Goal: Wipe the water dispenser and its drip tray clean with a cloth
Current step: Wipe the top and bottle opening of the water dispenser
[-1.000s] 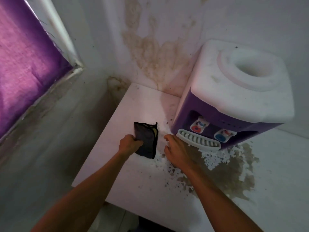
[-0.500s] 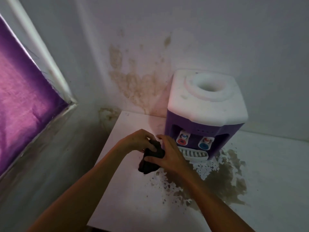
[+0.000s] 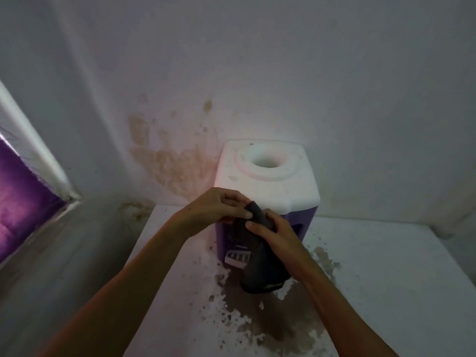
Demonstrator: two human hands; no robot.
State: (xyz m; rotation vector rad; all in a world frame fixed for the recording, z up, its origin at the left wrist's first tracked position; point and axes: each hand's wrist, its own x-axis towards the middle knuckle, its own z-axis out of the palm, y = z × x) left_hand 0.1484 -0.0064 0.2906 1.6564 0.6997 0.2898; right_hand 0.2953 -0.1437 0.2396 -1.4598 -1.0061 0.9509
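A purple curtain (image 3: 18, 199) hangs at far left; toward centre, the left hand (image 3: 216, 206) and right hand (image 3: 274, 234) both pinch the top of a dark cloth (image 3: 260, 264), which dangles in front of the purple-and-white water dispenser (image 3: 268, 186) on the stained white tabletop (image 3: 386, 279). The cloth hides most of the drip tray (image 3: 235, 257), so a loose, bunched grip could likely smear grime rather than lift it

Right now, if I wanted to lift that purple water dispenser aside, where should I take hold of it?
Probably by the two flat purple side walls of the water dispenser, just under the overhanging white top, one hand from each side. The overhang gives a ledge; the front holds the taps and drip tray, and the back sits near the wall.
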